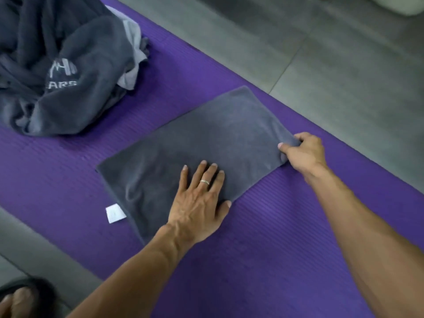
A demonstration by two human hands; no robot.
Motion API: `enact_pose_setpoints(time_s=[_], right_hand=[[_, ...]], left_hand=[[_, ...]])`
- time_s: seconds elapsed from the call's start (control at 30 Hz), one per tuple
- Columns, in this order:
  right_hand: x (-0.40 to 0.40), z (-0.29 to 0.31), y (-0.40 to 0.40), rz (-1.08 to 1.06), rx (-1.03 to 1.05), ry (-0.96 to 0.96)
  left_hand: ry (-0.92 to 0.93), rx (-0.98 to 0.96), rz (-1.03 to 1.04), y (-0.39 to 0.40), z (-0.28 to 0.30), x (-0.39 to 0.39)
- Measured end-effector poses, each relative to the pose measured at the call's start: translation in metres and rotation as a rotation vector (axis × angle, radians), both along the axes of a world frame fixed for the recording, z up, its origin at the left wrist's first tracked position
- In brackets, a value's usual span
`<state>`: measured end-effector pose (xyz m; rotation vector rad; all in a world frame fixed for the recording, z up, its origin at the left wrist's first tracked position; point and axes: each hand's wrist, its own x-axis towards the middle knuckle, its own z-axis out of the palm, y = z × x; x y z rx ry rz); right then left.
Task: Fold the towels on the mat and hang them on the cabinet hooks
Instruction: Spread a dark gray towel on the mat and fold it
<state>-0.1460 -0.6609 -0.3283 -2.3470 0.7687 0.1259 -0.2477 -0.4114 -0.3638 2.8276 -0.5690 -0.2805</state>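
Beneath you the grey tiled floor (321, 53) runs along both sides of the purple mat (252, 249), which crosses the view on a diagonal. At the far left end of the mat sits a heap of unfolded dark grey towels (57, 72), one showing white lettering, with a paler cloth tucked in at its right edge. Nearer you, in the middle of the mat and well apart from the heap, lies the folded grey towel (206, 143), flat and rectangular, its long side angled up toward the right. Your left hand (199, 203) rests palm down on the towel's near edge, fingers straight and slightly spread, thumb lying out on the mat beside the towel; a ring (204, 182) shows on one finger. Your right hand (302, 152) pinches the towel's right corner between thumb and curled fingers. A small white label (115, 213) sticks out from the towel's left corner onto the mat. Your sandalled foot (20, 299) shows at the bottom left, on the floor.
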Motion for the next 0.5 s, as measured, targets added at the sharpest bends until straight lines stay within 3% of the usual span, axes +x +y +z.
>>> enact_pose_setpoints(time_s=[0.2, 0.33, 0.4, 0.47, 0.5], right_hand=[[-0.136, -0.009, -0.012, -0.262, 0.149, 0.012], [-0.178, -0.016, -0.008, -0.361, 0.173, 0.028], [-0.185, -0.012, -0.003, -0.261, -0.142, 0.002], [-0.186, -0.011, 0.016, 0.034, -0.559, -0.102], [-0.185, -0.013, 0.034, 0.181, -0.61, -0.186]], left_hand=[[-0.032, -0.047, -0.051, -0.025, -0.002, -0.034], [-0.013, -0.04, -0.09, -0.046, -0.008, -0.051], [-0.001, -0.01, -0.073, -0.045, -0.013, -0.055], [0.004, 0.007, -0.055, -0.044, -0.015, -0.055], [0.005, 0.01, -0.049, -0.043, -0.014, -0.056]])
